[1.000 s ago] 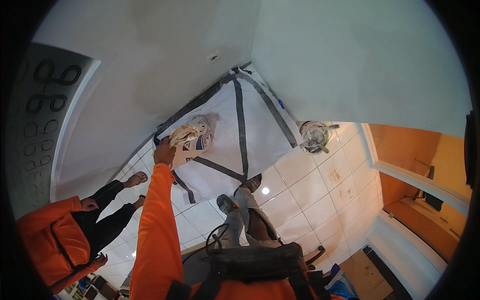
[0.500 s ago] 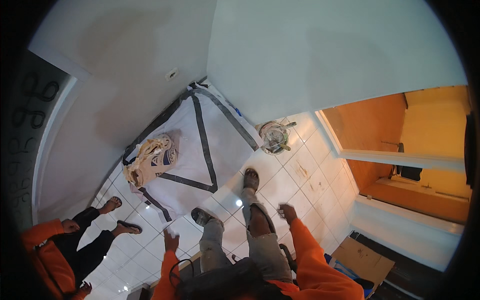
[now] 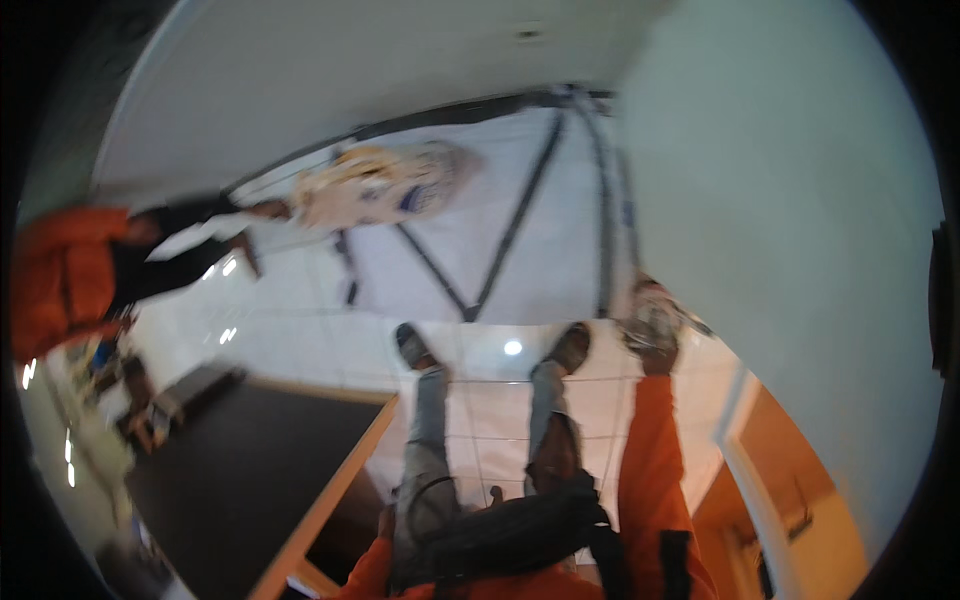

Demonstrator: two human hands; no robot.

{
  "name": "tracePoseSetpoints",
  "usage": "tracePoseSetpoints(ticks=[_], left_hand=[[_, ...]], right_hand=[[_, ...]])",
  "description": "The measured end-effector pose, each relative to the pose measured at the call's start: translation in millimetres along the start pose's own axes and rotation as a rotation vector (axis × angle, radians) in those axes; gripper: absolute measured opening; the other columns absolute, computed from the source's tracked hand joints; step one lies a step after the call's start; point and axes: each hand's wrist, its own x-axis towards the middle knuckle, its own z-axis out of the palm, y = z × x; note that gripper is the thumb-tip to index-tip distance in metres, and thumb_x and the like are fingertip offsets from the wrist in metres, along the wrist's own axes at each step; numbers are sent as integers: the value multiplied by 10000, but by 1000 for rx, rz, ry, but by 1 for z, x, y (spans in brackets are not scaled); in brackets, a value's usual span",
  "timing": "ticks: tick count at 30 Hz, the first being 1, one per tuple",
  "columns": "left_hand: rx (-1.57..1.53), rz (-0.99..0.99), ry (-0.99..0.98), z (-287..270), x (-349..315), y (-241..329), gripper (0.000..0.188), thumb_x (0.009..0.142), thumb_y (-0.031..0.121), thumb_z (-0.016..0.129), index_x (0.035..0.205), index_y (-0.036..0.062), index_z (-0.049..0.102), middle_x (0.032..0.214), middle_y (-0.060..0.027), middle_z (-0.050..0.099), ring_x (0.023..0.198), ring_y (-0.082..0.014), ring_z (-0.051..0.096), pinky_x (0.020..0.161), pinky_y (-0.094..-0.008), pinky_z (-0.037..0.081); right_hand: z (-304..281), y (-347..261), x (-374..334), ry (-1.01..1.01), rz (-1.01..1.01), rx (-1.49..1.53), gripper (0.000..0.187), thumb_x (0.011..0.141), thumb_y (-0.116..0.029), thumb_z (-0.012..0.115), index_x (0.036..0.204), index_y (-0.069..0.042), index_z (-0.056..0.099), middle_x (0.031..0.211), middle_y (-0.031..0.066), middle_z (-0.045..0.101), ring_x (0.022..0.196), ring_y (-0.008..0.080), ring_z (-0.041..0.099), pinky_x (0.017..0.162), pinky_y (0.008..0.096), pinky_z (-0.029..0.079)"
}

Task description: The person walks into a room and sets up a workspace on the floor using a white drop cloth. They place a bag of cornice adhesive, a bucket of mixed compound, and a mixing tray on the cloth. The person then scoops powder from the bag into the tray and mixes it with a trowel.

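My right arm stretches forward, and my right hand [image 3: 656,359] is at the near side of a bucket [image 3: 655,310] with tools sticking out of it. Motion smears the fingers, so I cannot tell whether they touch or grip the bucket. My left hand [image 3: 386,521] is low beside my left thigh, partly hidden, its fingers not readable. Ahead of my feet lies a white sheet [image 3: 545,270] with black tape strips on the floor. A torn paper sack [image 3: 390,185], beige with dark print, rests on the sheet.
A dark-topped table [image 3: 255,470] with a wooden edge stands close on my left. Another person [image 3: 75,270] in an orange top and dark trousers is at the far left. Walls meet in a corner behind the sheet. A doorway [image 3: 775,470] opens at the lower right.
The view has swung right. My right arm has reached forward to the bucket. My left hand, earlier out in front with something whitish at it, has drawn back beside my thigh.
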Motion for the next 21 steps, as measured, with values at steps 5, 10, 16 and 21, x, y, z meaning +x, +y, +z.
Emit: tracePoseSetpoints(ticks=[5,10,16,21], left_hand=[[-37,-171,27,76,-39,33,272,951,223,556,1083,20,679,1154,-243,624,1070,-417,619,917,-449,489],[12,-323,97,115,-24,51,273,792,224,676,1001,50,706,990,-211,662,914,-366,642,781,-510,528],[-213,17,44,83,-36,97,391,940,319,603,1112,-31,631,1130,-235,674,1066,-364,647,904,-439,509],[-317,-140,64,71,-34,106,434,937,313,610,1224,-10,568,1127,-233,658,1046,-344,653,935,-425,502]], right_hand=[[-13,7,8,405,891,1410,288,924,-235,614,1121,-24,626,1000,102,621,890,252,589,798,410,533],[-34,-4,-2,451,963,1516,239,919,-265,622,849,-45,562,820,84,565,764,228,526,698,392,466],[-40,-3,-24,480,937,1414,409,920,-364,641,670,-86,472,601,60,478,619,214,504,657,368,485],[-62,-47,-75,442,908,1448,394,909,-373,663,705,-74,507,646,57,501,648,211,511,697,375,482]])
